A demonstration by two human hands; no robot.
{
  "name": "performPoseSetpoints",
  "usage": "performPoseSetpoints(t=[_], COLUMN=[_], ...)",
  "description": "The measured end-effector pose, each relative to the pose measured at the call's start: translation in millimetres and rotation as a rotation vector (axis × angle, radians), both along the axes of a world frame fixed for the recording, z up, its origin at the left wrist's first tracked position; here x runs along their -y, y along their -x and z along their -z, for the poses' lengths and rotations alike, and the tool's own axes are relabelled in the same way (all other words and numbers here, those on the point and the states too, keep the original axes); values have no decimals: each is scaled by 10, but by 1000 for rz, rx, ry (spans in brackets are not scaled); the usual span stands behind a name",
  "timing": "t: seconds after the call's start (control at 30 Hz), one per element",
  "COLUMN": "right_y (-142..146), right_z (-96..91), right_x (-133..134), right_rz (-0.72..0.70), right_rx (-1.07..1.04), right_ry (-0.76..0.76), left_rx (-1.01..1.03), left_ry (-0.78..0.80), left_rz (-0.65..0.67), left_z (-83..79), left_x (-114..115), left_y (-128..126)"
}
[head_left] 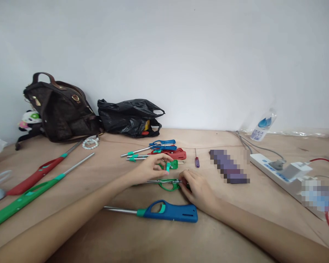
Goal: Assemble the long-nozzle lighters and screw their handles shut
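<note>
My left hand pinches a small teal plastic trigger between thumb and fingers, held above the table. Just beyond it lies a green casing half, partly hidden by the fingers. My right hand has its fingers closed at the handle end of an opened green gas lighter. Whatever small part those fingertips touch is hidden. Nearer to me, a whole blue gas lighter with a metal tube lies flat. Behind my hands are opened red and blue lighter parts with metal tubes.
A purple-handled screwdriver and a blurred purple object lie right of centre. Red and green lighters lie at left. A brown bag, black plastic bag, bottle and power strip stand around.
</note>
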State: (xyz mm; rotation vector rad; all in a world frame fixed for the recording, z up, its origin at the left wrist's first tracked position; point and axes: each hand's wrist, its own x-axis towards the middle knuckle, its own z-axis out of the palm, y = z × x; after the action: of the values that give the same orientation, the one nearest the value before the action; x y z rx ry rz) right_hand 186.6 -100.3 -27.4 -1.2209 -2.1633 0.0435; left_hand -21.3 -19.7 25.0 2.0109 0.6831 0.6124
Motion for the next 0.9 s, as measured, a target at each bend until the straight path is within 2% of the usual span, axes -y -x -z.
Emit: performPoseSetpoints(t=[0.13, 0.27, 0.37, 0.63, 0.77, 0.9], right_y=[12, 4, -3, 4, 10, -5], right_z=[19, 32, 39, 26, 5, 2], right_x=[-8, -12, -16, -10, -7, -11], right_rz=[2, -2, 4, -5, -17, -43], right_rx=[-24, -40, -38, -53, -58, -60], right_ry=[-22, -25, -13, -7, -9, -9], left_rx=[90, 145, 138, 1, -30, -60], left_ry=[118, 114, 53, -271, -334, -328], left_rz=[10, -3, 10, 79, -6, -64], left_z=[41, 111, 119, 92, 110, 144], left_x=[-40, -72, -48, 104, 232, 329], left_y=[-12, -2, 1, -18, -17, 42])
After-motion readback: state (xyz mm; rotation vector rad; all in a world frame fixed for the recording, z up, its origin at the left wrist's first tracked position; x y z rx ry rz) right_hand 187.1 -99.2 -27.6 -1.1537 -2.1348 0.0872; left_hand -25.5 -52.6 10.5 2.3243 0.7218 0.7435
